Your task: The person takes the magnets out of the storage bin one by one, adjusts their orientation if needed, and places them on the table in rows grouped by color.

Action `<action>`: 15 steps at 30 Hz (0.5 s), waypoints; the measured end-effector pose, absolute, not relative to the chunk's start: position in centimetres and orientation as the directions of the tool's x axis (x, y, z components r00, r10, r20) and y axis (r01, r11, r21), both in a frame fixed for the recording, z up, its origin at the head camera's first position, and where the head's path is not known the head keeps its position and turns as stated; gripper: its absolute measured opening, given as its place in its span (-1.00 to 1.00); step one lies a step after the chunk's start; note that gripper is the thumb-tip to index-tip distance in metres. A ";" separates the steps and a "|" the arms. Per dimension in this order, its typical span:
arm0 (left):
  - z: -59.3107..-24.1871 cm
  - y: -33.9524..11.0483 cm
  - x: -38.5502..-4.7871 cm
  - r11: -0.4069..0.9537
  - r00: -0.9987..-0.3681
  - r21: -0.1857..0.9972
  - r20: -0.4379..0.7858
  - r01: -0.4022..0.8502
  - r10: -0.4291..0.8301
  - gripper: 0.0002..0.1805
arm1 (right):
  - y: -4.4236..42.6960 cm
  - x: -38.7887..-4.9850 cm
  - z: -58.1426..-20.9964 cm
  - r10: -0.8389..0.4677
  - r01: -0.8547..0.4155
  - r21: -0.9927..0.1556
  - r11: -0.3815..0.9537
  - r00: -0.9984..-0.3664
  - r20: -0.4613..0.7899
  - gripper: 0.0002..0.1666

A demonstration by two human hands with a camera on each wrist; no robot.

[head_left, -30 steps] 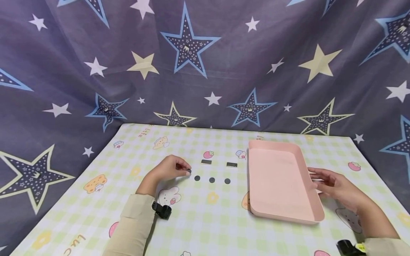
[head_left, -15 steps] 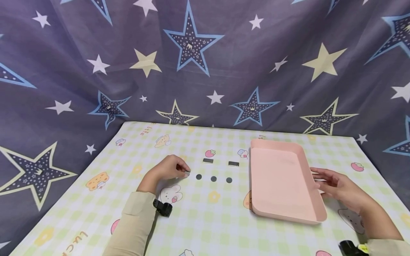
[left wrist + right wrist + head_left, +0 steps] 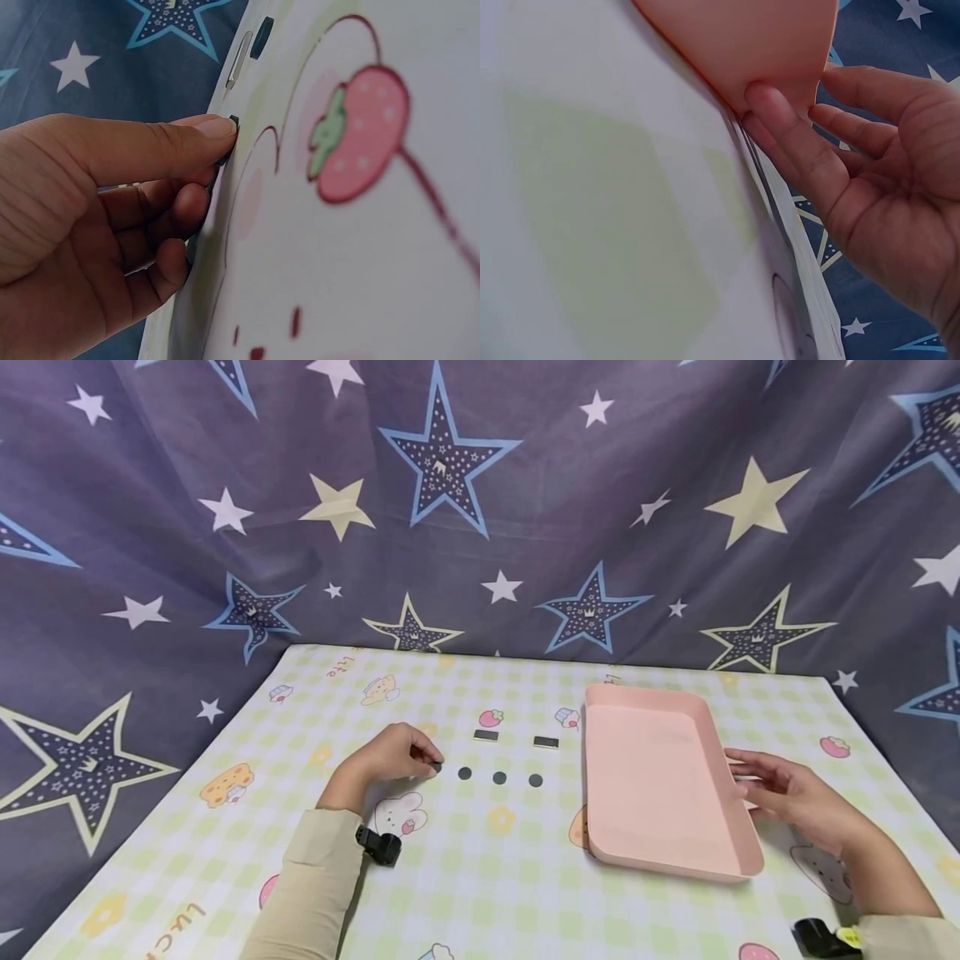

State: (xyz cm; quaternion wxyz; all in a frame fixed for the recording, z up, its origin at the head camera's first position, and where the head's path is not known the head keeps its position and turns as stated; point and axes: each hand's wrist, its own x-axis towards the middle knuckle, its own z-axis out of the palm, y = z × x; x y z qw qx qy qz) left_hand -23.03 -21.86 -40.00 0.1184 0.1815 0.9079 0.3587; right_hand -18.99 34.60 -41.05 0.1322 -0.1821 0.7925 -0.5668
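Note:
My left hand (image 3: 390, 753) pinches a small dark disc (image 3: 438, 767) between thumb and fingers, at the left end of a row of similar discs. In the left wrist view the held disc (image 3: 223, 157) is mostly covered by the thumb and stands close to the tablecloth. Beside it lie a first dark disc (image 3: 465, 773), a second disc (image 3: 499, 778) and a third disc (image 3: 536, 781), flat and apart. My right hand (image 3: 798, 793) touches the right outer wall of a shallow pink tray (image 3: 670, 785) with extended fingers. No object shows inside the tray.
Behind the discs lie two small dark rectangular pieces with shiny edges, a left piece (image 3: 486, 736) and a right piece (image 3: 546, 743). A checked cloth (image 3: 450, 877) with cartoon prints covers the table. A star-patterned curtain (image 3: 525, 543) hangs behind its far edge.
My left hand has shifted slightly left with the held disc, widening the gap to the nearest disc. The right hand and tray stay put; the head view has moved a little.

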 end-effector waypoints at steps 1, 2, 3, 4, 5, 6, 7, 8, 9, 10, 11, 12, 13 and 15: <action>-40.0 -21.9 -23.1 0.678 -0.907 0.694 -0.085 0.243 0.412 -0.87 | 34.6 -19.0 -41.0 -0.439 -0.139 -0.946 0.294 -0.899 -0.005 -0.37; -39.9 -21.9 -23.1 0.683 -0.912 0.691 -0.088 0.235 0.402 -0.88 | 34.5 -18.9 -41.0 -0.440 -0.137 -0.946 0.294 -0.898 -0.007 -0.37; -39.9 -22.0 -23.0 0.688 -0.915 0.690 -0.089 0.227 0.392 -0.88 | 34.5 -18.9 -41.0 -0.443 -0.134 -0.947 0.293 -0.896 -0.010 -0.37; -39.8 -22.0 -23.0 0.693 -0.920 0.686 -0.086 0.223 0.382 -0.88 | 34.5 -18.9 -41.0 -0.447 -0.132 -0.949 0.288 -0.894 -0.011 -0.37; -39.7 -22.1 -23.0 0.699 -0.926 0.680 -0.080 0.220 0.369 -0.88 | 34.5 -18.9 -41.0 -0.457 -0.129 -0.951 0.281 -0.889 -0.014 -0.38; -39.7 -22.2 -22.9 0.705 -0.932 0.674 -0.070 0.219 0.356 -0.88 | 34.6 -18.9 -41.0 -0.466 -0.127 -0.955 0.269 -0.884 -0.014 -0.39; -39.5 -22.3 -22.8 0.711 -0.937 0.667 -0.053 0.223 0.344 -0.87 | 34.7 -18.9 -40.9 -0.478 -0.130 -0.958 0.254 -0.878 -0.008 -0.41; -39.4 -22.4 -22.7 0.716 -0.943 0.661 -0.036 0.225 0.330 -0.86 | 34.8 -19.0 -40.9 -0.488 -0.131 -0.963 0.234 -0.873 0.000 -0.43; -39.3 -22.5 -22.7 0.719 -0.948 0.655 -0.013 0.232 0.318 -0.85 | 34.9 -19.0 -40.8 -0.497 -0.138 -0.967 0.215 -0.868 0.013 -0.44; -39.1 -22.6 -22.6 0.719 -0.952 0.652 0.014 0.241 0.306 -0.84 | 35.0 -19.1 -40.8 -0.500 -0.147 -0.969 0.198 -0.865 0.029 -0.45; -38.9 -22.7 -22.5 0.719 -0.954 0.648 0.039 0.249 0.296 -0.83 | 35.1 -19.1 -40.7 -0.500 -0.155 -0.971 0.184 -0.865 0.043 -0.45; -38.7 -22.9 -22.4 0.717 -0.955 0.646 0.063 0.260 0.289 -0.82 | 35.2 -19.1 -40.6 -0.494 -0.164 -0.971 0.174 -0.867 0.058 -0.45; -38.6 -23.0 -22.3 0.715 -0.956 0.646 0.085 0.268 0.281 -0.82 | 35.2 -19.1 -40.6 -0.487 -0.173 -0.970 0.170 -0.871 0.070 -0.45; -38.4 -23.3 -22.1 0.709 -0.956 0.646 0.125 0.281 0.265 -0.82 | 35.2 -19.2 -40.6 -0.462 -0.184 -0.965 0.188 -0.884 0.078 -0.47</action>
